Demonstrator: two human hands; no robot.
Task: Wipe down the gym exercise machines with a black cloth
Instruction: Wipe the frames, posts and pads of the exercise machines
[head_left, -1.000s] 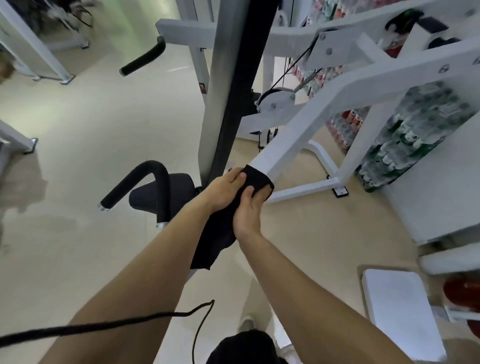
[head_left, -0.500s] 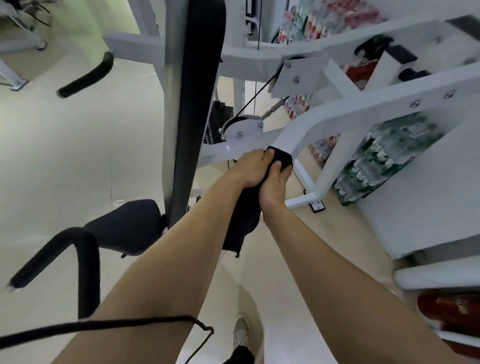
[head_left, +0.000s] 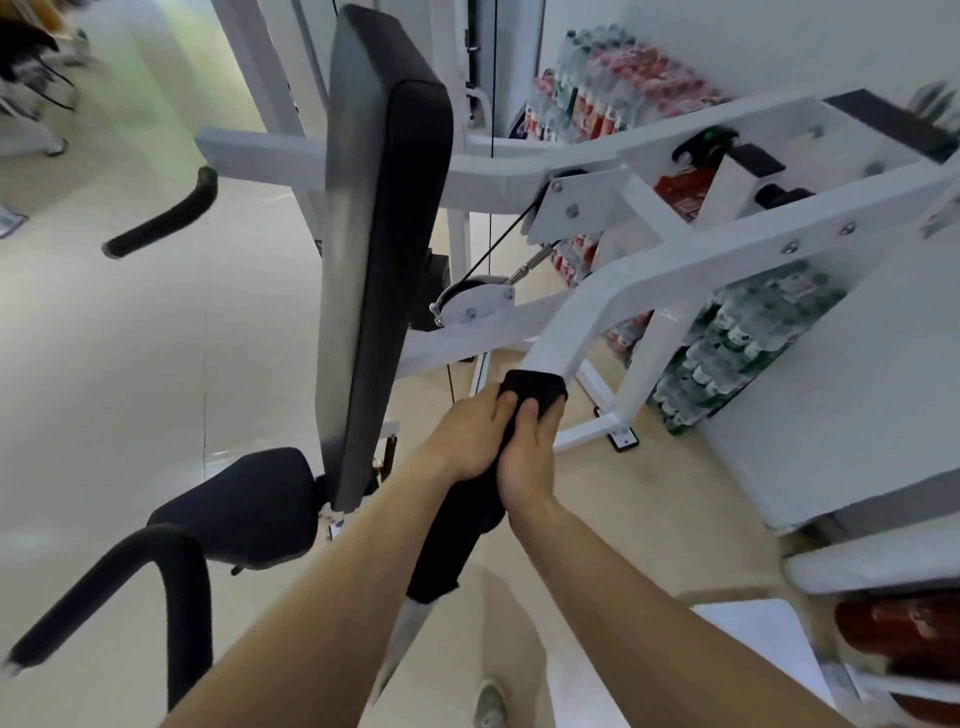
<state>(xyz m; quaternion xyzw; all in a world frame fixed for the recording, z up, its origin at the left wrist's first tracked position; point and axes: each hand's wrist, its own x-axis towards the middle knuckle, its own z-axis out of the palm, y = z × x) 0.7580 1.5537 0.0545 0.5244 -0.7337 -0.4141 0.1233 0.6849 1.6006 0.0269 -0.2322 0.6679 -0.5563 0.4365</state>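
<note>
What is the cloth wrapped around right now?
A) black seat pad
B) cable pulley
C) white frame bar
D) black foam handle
C: the left hand and right hand both grip the cloth around the white frame bar, just below its bend, with the rest of the cloth hanging down between the forearms.

The left hand (head_left: 467, 441) sits at 9 o'clock of the right hand (head_left: 530, 457), both gripping the cloth (head_left: 535, 389) wrapped round the frame bar (head_left: 582, 332). From there the back pad (head_left: 384, 249) stands at 10 o'clock, the seat (head_left: 244, 514) at 8. Bottle packs (head_left: 727, 353), seemingly floor-stacked, lie at 2 o'clock behind the bar.
</note>
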